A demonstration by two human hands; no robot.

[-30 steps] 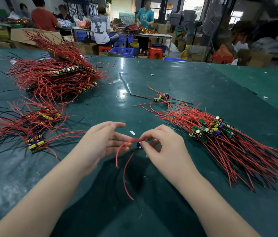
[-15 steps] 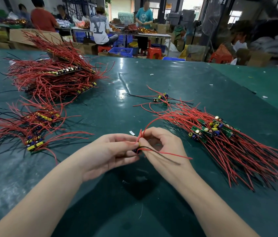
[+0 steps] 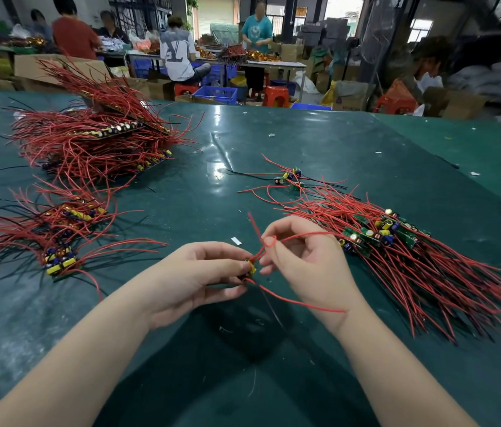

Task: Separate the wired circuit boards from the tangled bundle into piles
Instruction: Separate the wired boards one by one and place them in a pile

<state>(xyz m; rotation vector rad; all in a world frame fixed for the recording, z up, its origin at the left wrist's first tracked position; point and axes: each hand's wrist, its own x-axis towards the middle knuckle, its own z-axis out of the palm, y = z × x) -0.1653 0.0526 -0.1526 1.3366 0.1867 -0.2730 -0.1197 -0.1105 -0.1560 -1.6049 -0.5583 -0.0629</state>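
Pinching one small circuit board (image 3: 250, 268) above the worktop (image 3: 320, 155), the left hand (image 3: 200, 272) steadies it while the right hand (image 3: 301, 257) grips its looped red wire (image 3: 270, 241), apparently freeing a snag before piling.

— Where do we view from?
— From our single head-worn wide-angle camera, facing forward and down across the green table (image 3: 273, 143); our hands sit close, the workshop far behind.

Sorted piles (image 3: 58, 238) left, tangled bundle (image 3: 397, 251) right, hands between
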